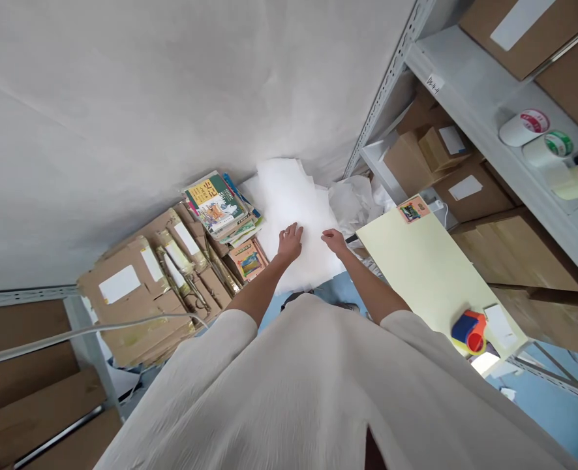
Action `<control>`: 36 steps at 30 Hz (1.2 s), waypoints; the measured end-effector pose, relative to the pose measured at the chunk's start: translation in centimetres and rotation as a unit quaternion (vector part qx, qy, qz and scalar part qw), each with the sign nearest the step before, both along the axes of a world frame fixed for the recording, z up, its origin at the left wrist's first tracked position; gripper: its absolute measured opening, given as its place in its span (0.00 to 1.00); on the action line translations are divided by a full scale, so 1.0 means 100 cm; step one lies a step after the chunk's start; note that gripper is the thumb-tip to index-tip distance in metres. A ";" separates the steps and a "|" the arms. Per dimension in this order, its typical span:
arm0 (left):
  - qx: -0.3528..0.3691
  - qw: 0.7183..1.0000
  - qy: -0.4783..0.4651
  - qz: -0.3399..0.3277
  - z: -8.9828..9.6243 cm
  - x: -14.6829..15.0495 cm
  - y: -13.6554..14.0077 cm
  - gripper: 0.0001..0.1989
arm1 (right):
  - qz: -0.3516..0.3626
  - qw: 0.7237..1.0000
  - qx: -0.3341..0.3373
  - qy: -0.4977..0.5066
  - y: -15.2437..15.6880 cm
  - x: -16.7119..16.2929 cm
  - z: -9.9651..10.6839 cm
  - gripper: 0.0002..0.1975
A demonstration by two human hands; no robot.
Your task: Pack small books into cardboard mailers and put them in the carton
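Observation:
A stack of thin white sheets (293,189), paper or packing foam, lies in front of me with its layers slightly out of line. My left hand (290,241) rests on the left part of the top sheet, fingers stretched out and holding nothing. On the right, my right hand (336,243) has its fingertips pinched together at the top sheet, seemingly gripping it. Left of the sheets are a pile of colourful books (218,205) and a separate orange-bordered book (248,260).
Flattened cardboard boxes (137,294) are stacked at left. A pale yellow table (426,261) at right bears a small book (413,209) and a tape dispenser (469,331). Shelving (465,85) holds cartons and tape rolls (548,147). Crumpled white wrapping (352,202) lies beyond my right hand.

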State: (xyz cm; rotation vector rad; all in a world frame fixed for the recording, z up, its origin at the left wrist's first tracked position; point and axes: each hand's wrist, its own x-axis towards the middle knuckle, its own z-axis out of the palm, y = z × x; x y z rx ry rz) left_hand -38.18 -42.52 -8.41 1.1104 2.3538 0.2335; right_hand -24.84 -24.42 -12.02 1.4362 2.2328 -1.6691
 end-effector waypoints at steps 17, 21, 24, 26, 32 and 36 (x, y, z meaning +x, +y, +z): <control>0.080 0.993 -0.003 -0.091 0.017 0.038 0.067 0.33 | -0.098 0.986 0.132 0.004 0.056 0.077 0.045 0.03; 0.083 0.985 -0.016 -0.151 0.016 0.079 0.114 0.33 | -0.163 0.978 0.133 0.003 0.087 0.153 0.047 0.08; 0.074 0.977 -0.025 -0.198 0.014 0.116 0.145 0.33 | -0.200 0.971 0.130 -0.007 0.104 0.213 0.048 0.11; 0.068 0.971 -0.028 -0.229 0.012 0.143 0.164 0.34 | -0.220 0.966 0.134 -0.012 0.112 0.253 0.047 0.12; 0.021 0.952 -0.044 -0.303 -0.004 0.221 0.209 0.34 | -0.258 0.956 0.131 -0.054 0.127 0.359 0.038 0.14; -0.012 0.939 -0.056 -0.339 -0.018 0.262 0.231 0.35 | -0.273 0.950 0.127 -0.081 0.136 0.415 0.023 0.16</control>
